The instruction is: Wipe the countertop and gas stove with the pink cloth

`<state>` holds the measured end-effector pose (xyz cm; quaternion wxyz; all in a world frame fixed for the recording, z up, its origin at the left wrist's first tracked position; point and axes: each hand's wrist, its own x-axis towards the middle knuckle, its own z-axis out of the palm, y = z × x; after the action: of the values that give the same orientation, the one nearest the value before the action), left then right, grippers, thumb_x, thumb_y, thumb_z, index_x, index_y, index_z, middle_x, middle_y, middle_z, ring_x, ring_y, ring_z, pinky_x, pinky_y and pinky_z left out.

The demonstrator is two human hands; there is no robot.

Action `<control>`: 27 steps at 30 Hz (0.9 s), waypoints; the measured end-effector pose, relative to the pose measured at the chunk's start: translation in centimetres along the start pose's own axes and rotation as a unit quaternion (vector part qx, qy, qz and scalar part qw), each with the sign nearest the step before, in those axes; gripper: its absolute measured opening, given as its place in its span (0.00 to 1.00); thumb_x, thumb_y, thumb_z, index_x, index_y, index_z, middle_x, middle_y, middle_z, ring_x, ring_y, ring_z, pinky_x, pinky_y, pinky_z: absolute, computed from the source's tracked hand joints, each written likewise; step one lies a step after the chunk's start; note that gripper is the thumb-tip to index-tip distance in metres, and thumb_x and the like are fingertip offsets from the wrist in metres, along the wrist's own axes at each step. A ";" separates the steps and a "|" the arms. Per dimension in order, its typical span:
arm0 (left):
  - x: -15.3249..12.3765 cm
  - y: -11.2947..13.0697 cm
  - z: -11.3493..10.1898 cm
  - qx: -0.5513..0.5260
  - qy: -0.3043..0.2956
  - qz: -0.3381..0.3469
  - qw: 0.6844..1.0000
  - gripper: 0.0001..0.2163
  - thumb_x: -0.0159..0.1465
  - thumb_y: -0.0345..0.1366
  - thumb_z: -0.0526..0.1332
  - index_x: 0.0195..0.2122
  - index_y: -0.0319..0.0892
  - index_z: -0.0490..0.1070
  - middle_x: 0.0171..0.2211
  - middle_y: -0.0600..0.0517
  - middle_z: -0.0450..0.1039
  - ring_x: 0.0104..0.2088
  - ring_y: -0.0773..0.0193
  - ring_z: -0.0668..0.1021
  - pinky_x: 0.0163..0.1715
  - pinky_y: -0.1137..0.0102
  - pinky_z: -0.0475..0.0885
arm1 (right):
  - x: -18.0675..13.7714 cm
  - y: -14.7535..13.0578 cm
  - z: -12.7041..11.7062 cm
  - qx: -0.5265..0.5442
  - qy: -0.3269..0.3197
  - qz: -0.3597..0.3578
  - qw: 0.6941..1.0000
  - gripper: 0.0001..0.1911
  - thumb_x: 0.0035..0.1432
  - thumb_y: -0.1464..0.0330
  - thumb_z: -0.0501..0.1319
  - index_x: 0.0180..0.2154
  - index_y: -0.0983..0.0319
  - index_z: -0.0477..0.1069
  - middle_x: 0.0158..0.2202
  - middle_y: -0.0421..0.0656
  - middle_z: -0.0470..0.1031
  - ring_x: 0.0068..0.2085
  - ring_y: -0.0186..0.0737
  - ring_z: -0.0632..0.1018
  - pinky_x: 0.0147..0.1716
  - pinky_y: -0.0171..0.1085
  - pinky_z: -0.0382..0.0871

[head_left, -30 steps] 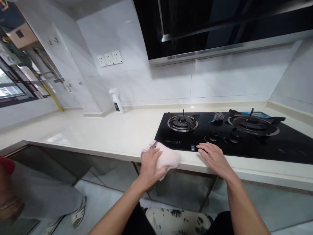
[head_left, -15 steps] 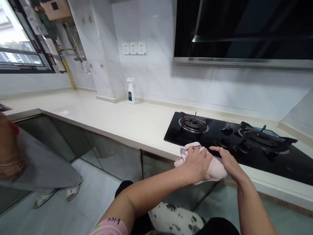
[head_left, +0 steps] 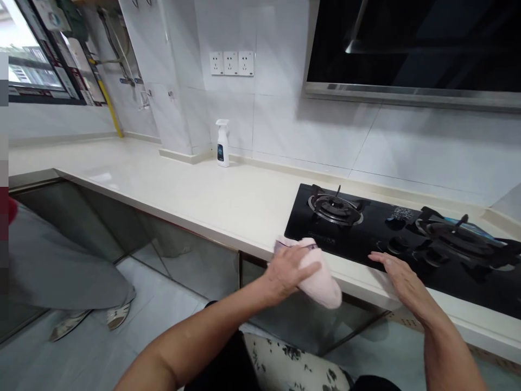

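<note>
My left hand is closed on a pale pink cloth, pressing it at the counter's front edge. Part of the cloth sticks out to the right of my fingers and hangs past the edge. To the right, my right hand holds nothing; its fingers stretch out above the front strip of the counter, by the near edge of the black gas stove. Whether the right fingertips touch the stove I cannot tell. The white countertop runs along the wall to the left.
A white spray bottle stands upright against the back wall. A dark range hood hangs above the stove. At the far left a person in a grey garment stands by the cabinets. Wall sockets sit above the bottle.
My left hand has slid left along the counter edge with the cloth, away from my right hand, so the gap between them has widened. The view has shifted slightly.
</note>
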<state>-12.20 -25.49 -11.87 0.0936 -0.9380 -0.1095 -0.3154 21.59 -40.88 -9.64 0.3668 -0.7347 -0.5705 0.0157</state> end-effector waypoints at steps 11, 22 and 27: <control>-14.4 -19.6 -14.8 0.145 -0.127 -0.301 0.934 0.39 0.54 0.38 0.71 0.67 0.43 0.61 0.68 0.34 0.65 0.66 0.39 0.69 0.65 0.49 0.64 | 0.0 0.9 0.9 0.003 0.002 -0.028 1.000 0.31 0.71 0.43 0.47 0.53 0.51 0.80 0.62 0.44 0.77 0.67 0.55 0.70 0.70 0.61 0.57; -9.0 -12.6 -12.2 0.209 -0.173 -0.277 0.922 0.38 0.52 0.40 0.74 0.65 0.44 0.65 0.64 0.35 0.68 0.61 0.37 0.71 0.60 0.49 0.65 | 0.1 -1.1 1.4 0.040 0.023 -0.023 0.999 0.30 0.69 0.43 0.48 0.51 0.49 0.81 0.58 0.42 0.79 0.65 0.55 0.72 0.69 0.62 0.58; -1.7 -3.9 -7.3 0.149 -0.198 -0.190 0.950 0.42 0.50 0.43 0.78 0.65 0.45 0.66 0.64 0.36 0.67 0.59 0.37 0.70 0.59 0.47 0.63 | -0.1 -2.5 0.9 0.049 0.021 -0.028 0.998 0.29 0.71 0.45 0.47 0.51 0.50 0.81 0.58 0.44 0.79 0.66 0.55 0.71 0.68 0.62 0.57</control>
<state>-18.73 -23.81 -6.79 0.1469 -0.9188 -0.3477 -0.1154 19.06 -40.29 -8.94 0.4142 -0.7000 -0.5815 0.0182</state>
